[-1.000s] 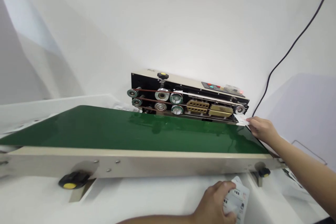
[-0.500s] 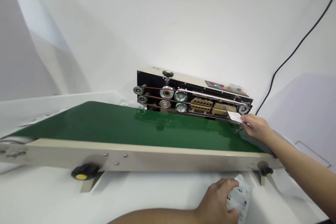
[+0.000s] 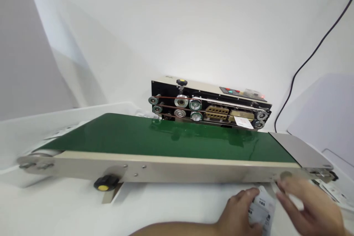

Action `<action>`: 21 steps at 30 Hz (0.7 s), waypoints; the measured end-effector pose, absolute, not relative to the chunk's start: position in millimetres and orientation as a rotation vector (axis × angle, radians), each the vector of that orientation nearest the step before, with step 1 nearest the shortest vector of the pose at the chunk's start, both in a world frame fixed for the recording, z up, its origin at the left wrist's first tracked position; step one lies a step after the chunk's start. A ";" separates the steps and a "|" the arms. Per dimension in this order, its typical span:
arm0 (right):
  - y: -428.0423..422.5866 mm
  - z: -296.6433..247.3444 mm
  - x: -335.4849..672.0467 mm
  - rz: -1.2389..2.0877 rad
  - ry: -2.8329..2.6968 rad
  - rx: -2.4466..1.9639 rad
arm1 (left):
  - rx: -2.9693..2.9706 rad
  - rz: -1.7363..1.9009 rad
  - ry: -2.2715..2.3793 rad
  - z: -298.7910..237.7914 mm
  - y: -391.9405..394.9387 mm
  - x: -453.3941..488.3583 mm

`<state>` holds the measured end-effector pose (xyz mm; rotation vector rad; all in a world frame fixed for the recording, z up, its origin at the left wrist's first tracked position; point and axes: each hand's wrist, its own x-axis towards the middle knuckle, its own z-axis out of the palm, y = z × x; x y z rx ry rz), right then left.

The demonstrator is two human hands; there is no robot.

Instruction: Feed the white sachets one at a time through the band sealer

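My left hand grips a small stack of white printed pouches below the front of the conveyor, thumb and fingers on either side. My right hand, blurred by motion, is just right of that stack, fingers apart and nothing seen in them. A single white pouch sits with its far edge in the band sealer, by the brass block at the right end. Neither hand touches it. Below the sealer runs the green conveyor belt.
A metal plate lies at the belt's right end. Along the front rail a black knob with a yellow centre sticks out. A black cable hangs at right. More printed pouches lie at the far right.
My right hand has let go of the pouch at the sealer and moved down toward the stack. The pouch has shifted left along the sealer. The view has moved slightly.
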<state>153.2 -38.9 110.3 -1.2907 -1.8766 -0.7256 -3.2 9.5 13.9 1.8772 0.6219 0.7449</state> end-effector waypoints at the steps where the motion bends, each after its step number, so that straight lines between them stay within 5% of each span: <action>1: -52.4 94.8 148.9 -0.612 -1.813 -1.362 | 1.871 0.754 0.615 14.0 9.0 -3.2; 11: -66.9 33.4 148.9 0.497 -0.925 -1.751 | 1.922 0.752 0.668 17.9 3.5 -4.8; 16: -59.6 39.9 153.1 0.614 -0.891 -1.717 | 1.952 0.724 0.679 17.7 3.2 -5.2; 21: -59.8 40.9 156.4 0.385 -1.085 -1.719 | 1.953 0.744 0.696 17.8 3.8 -4.4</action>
